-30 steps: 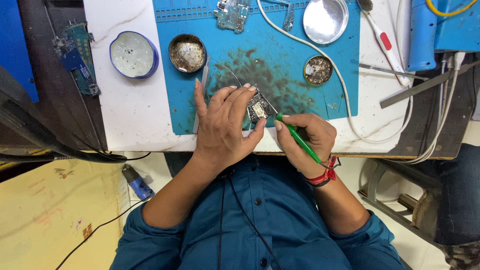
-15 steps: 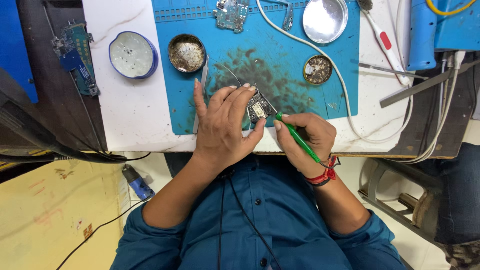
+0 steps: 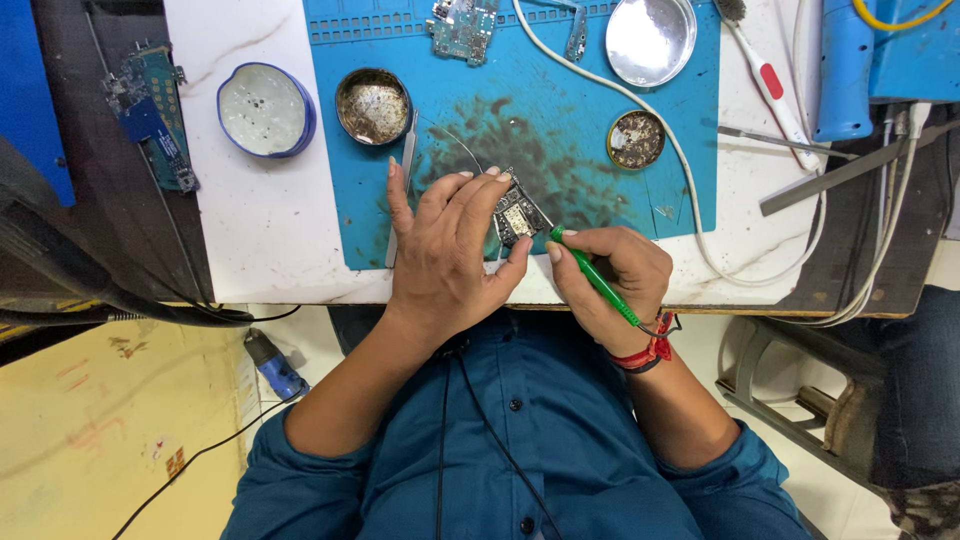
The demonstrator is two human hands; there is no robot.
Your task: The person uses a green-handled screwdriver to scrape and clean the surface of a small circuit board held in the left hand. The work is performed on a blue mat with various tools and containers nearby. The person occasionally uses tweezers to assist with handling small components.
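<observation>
My left hand [image 3: 447,245] rests on the blue work mat [image 3: 680,190], its fingertips pinning a small circuit board [image 3: 518,217] near the mat's front edge. My right hand [image 3: 610,275] grips a thin green-handled tool [image 3: 595,277] like a pen, with its tip touching the board's right corner. A thin wire [image 3: 462,147] curves across the mat towards the board. Metal tweezers [image 3: 403,178] lie on the mat just left of my left hand.
On the mat sit a tarnished round tin [image 3: 372,105], a smaller round tin [image 3: 636,139], a shiny metal dish [image 3: 650,40] and another circuit board [image 3: 464,26]. A blue-rimmed white bowl [image 3: 266,110] stands left on the white tabletop. A white cable [image 3: 690,180], toothbrush [image 3: 765,75] and blue box [image 3: 900,50] lie right.
</observation>
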